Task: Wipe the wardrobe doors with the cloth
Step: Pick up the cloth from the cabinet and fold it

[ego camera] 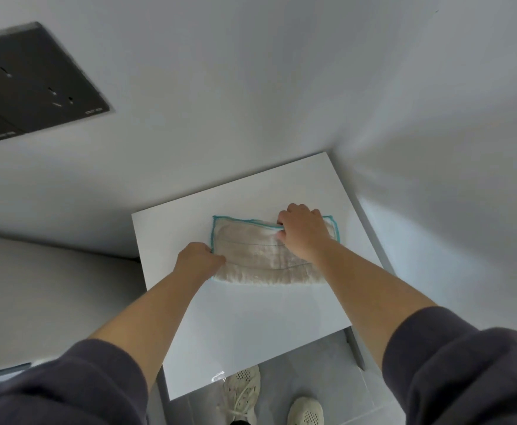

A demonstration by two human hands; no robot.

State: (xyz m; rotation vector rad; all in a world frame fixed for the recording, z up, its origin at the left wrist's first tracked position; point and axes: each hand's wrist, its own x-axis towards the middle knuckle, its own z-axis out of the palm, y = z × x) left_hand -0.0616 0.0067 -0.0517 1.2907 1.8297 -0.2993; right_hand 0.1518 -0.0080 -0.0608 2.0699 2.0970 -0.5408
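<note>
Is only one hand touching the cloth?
No, the left hand grips the cloth at its left edge; the right hand pinches its top edge.

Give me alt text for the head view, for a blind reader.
A left hand and a right hand hold a folded beige cloth with teal edging on a white flat surface, the left at its left edge, the right at its upper edge. Pale shoes stand on grey tiles below; a dark panel is set in the wall.

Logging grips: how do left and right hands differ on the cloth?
The left hand grips the cloth at its left edge; the right hand pinches the teal-trimmed upper edge, right of centre. The left hand is nearer the camera, the right hand farther. Both hold it on the white surface.
</note>
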